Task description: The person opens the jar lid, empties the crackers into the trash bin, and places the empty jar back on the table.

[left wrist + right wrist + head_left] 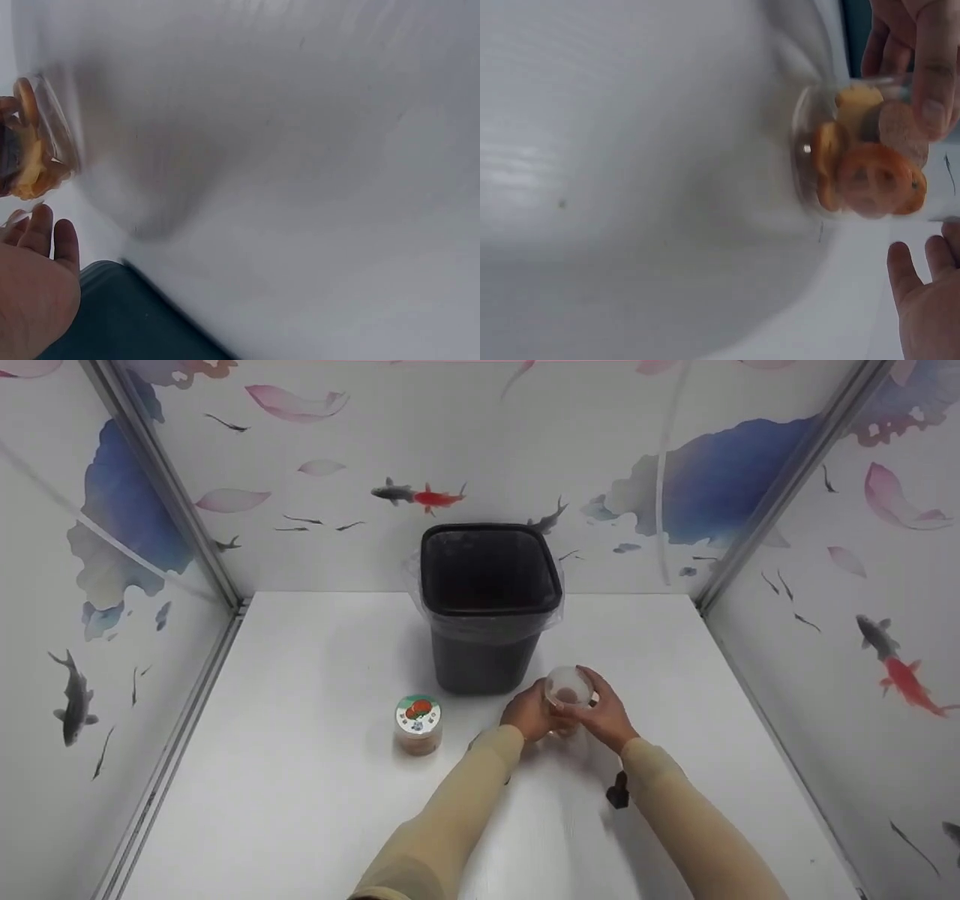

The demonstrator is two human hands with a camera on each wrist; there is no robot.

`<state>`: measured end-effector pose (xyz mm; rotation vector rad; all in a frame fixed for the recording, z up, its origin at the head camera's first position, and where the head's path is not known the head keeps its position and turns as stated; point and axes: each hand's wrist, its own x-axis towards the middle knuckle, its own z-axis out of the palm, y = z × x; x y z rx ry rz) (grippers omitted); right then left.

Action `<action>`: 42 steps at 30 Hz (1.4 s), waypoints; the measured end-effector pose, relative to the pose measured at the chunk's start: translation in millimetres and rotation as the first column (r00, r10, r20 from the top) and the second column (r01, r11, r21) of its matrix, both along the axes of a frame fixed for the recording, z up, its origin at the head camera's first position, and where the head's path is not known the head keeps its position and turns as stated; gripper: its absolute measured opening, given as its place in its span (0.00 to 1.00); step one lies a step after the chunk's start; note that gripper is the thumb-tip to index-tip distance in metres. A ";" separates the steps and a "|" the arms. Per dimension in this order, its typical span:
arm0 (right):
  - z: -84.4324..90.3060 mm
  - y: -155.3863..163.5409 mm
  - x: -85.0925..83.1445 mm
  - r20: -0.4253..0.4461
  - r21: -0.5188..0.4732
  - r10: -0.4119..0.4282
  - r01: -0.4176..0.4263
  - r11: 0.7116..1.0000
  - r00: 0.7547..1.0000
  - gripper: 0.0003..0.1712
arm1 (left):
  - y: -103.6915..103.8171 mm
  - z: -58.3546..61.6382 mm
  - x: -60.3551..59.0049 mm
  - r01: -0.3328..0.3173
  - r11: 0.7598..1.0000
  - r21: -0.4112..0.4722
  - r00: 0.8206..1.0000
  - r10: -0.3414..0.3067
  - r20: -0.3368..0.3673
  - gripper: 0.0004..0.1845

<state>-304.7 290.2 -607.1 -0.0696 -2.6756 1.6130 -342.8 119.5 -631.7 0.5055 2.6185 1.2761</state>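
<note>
A clear plastic jar of cookies (870, 176) is between both hands, tilted in the right wrist view. My left hand (528, 712) grips its side, with the thumb (936, 82) lying across the wall in the right wrist view. With the thumb in front and fingers behind, my right hand (606, 718) holds the jar's translucent round top (568, 687). Ring-shaped and yellow cookies show through the wall. In the left wrist view, the jar is cut off by the left edge, above the left hand (34, 292).
Behind the hands stands a black trash bin (480, 660) lined with a clear bag. A second cookie jar (418, 727), with a printed tomato-like picture on its lid, stands upright on the white table (300, 795). Patterned panels (315, 555) enclose the back and both sides.
</note>
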 end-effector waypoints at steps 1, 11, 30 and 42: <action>0.7 2.5 -1.4 0.005 0.003 0.024 -0.024 1.000 1.000 0.57 | 0.0 -0.2 0.1 -0.002 1.000 -0.001 1.000 0.002 0.002 0.49; -0.4 4.1 2.0 0.003 0.038 0.039 -0.039 0.999 0.999 0.61 | 0.1 0.5 0.0 0.002 1.000 -0.030 1.000 -0.002 -0.011 0.47; -6.3 0.3 -1.6 0.017 0.014 0.013 -0.014 1.000 1.000 0.59 | -0.3 -0.8 -0.2 0.020 0.999 -0.030 0.999 -0.021 -0.027 0.46; -0.5 2.8 -3.2 0.022 -0.023 0.051 -0.050 0.998 0.998 0.60 | -0.6 0.2 -2.0 0.030 0.998 -0.046 0.998 -0.032 -0.051 0.47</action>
